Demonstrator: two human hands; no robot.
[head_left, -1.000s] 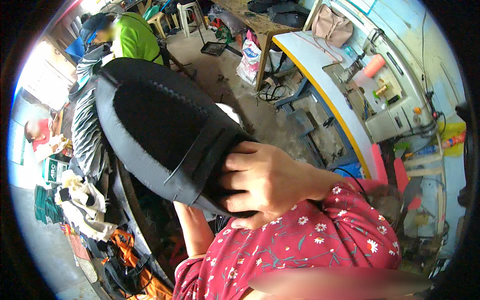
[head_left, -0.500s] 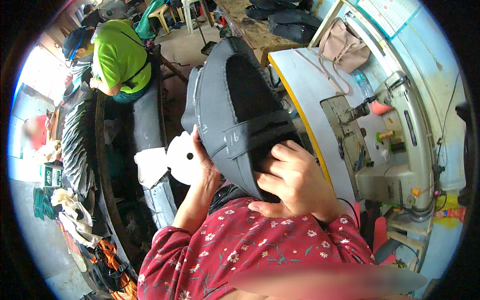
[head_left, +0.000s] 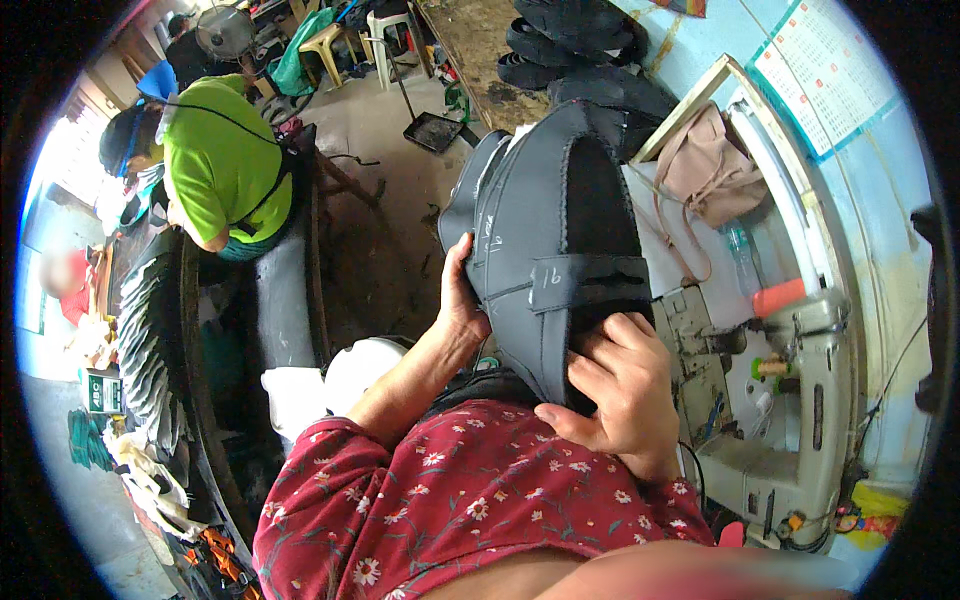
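I hold a bundle of black shoe uppers (head_left: pixel 510 270), layered together, with a strap across the opening and white chalk marks on the side. My left hand (head_left: pixel 462 295) supports the bundle from its left side, fingers mostly hidden behind it. The near end is gripped by my right hand (head_left: pixel 625 390), its bent fingers inside the dark opening and its thumb on the near edge. The bundle is raised in front of my body, above my lap.
On the right stands a sewing machine (head_left: pixel 800 390) on a white table, with a pink bag (head_left: pixel 708 165) behind it. More black uppers (head_left: pixel 590 45) lie on the wooden table (head_left: pixel 465 60). A person in green (head_left: pixel 225 150) sits at left by a long dark bench (head_left: pixel 285 300).
The uppers and both hands now appear farther right in the view, which has shifted as well. My left forearm now covers part of the white round object. Both hands keep their hold.
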